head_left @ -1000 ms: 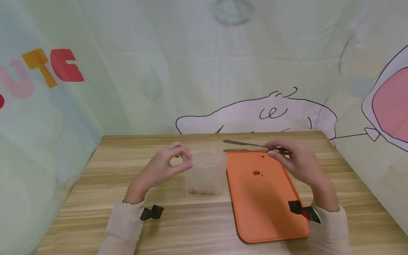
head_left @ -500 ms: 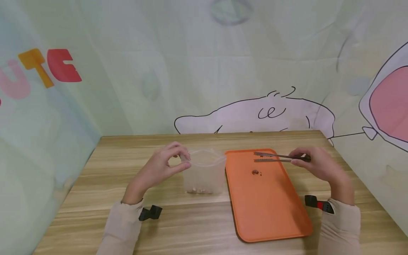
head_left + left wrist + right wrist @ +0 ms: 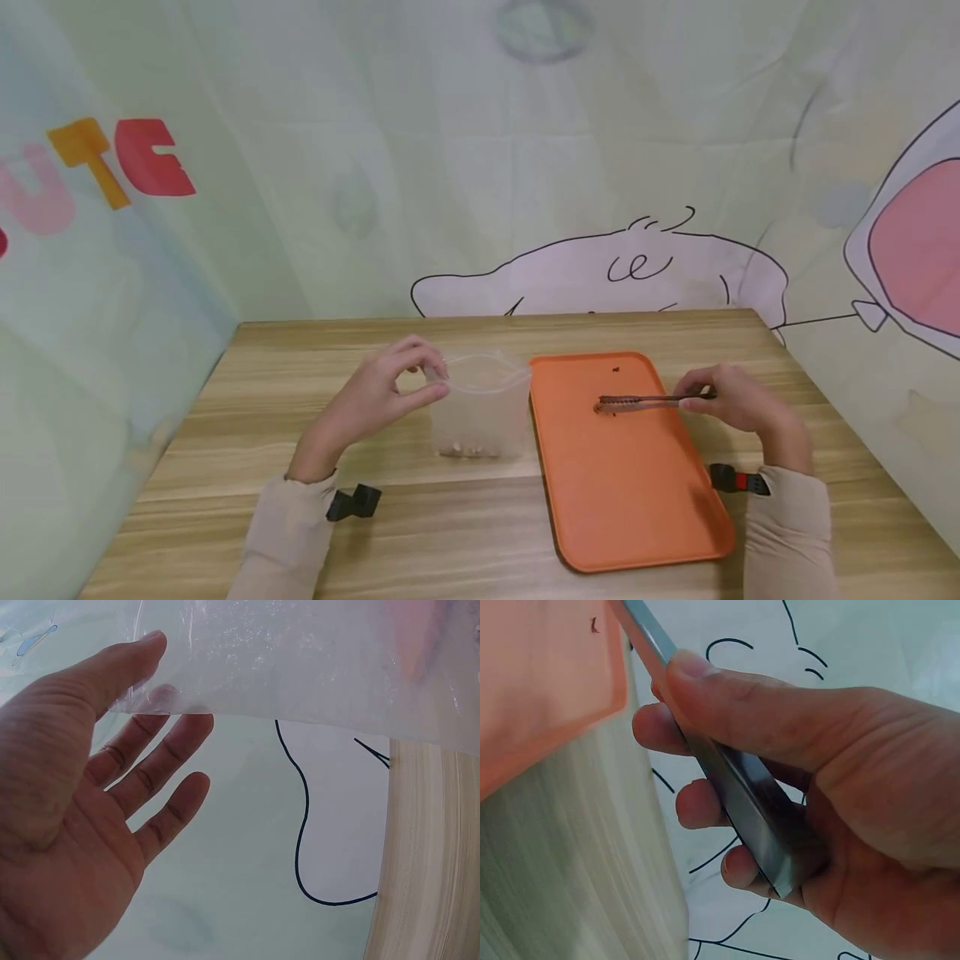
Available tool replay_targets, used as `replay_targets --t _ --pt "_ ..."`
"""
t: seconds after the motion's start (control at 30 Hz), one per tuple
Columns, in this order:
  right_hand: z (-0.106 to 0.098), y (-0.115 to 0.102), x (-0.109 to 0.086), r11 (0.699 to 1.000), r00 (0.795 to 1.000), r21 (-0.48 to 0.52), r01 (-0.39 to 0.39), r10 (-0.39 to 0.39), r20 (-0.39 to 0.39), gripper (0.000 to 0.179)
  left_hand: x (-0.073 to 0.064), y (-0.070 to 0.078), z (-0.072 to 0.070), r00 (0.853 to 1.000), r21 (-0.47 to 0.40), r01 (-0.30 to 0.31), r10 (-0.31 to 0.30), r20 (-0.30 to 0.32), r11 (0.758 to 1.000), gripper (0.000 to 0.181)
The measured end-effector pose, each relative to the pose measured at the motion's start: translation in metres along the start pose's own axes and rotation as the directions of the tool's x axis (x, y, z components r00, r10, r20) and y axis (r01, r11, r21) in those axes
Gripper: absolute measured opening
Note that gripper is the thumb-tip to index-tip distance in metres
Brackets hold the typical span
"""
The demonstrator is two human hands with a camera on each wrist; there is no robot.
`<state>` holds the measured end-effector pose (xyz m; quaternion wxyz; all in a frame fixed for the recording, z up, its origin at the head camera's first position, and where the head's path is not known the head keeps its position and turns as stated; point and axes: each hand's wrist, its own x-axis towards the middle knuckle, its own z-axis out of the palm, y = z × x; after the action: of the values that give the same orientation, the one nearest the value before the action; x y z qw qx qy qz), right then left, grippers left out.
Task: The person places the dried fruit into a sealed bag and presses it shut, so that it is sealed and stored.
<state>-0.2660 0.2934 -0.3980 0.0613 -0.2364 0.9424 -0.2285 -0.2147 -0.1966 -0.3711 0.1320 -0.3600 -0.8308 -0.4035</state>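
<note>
My left hand pinches the top left edge of a clear zip bag between thumb and fingers. The bag stands upright with its mouth parted, and several small pale pieces lie along its bottom. In the left wrist view the thumb lies over the film. My right hand grips metal tongs near their joined end. Over the orange tray, the tips of the tongs are close together at a small dark brown piece, which they mostly cover.
A smaller dark crumb lies near the tray's far edge. The tray sits right of the bag on a wooden table. Behind the table hangs a printed cloth backdrop.
The right hand has carried the tongs from beside the bag's mouth to the right and down over the tray. Their tips have come together at the brown piece. The left hand keeps its place.
</note>
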Motion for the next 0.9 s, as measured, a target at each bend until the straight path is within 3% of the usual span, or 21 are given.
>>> replay_targets --t 0.17,0.33,0.43,0.6,0.77,0.9 --pt "0.003 -0.001 0.002 1.0 1.0 -0.004 0.011 -0.011 -0.024 0.002 -0.001 -0.001 0.001 1.0 0.002 0.002 -0.002 -0.003 1.0 0.017" --pt "-0.005 -0.017 -0.002 0.995 0.979 0.064 0.073 -0.059 -0.195 0.006 -0.001 -0.001 0.001 1.0 -0.004 -0.004 0.004 -0.004 1.0 0.015" --pt "-0.013 -0.035 -0.006 0.98 0.937 0.084 0.179 -0.144 -0.318 0.012 0.0 -0.001 0.001 1.0 -0.012 -0.013 0.013 -0.003 1.0 0.014" --pt "-0.02 -0.074 -0.007 0.944 0.837 0.022 0.329 -0.281 -0.469 0.027 0.002 0.0 0.002 1.0 -0.013 -0.031 0.031 -0.002 0.999 0.015" --pt "-0.012 -0.112 0.004 0.902 0.772 -0.062 0.426 -0.399 -0.495 0.03 0.002 0.0 0.003 0.999 -0.017 -0.037 0.037 0.004 0.999 0.016" --pt "-0.001 -0.13 0.013 0.872 0.754 -0.117 0.475 -0.472 -0.457 0.026 0.001 0.001 0.003 0.999 -0.011 -0.034 0.034 0.005 0.999 0.016"
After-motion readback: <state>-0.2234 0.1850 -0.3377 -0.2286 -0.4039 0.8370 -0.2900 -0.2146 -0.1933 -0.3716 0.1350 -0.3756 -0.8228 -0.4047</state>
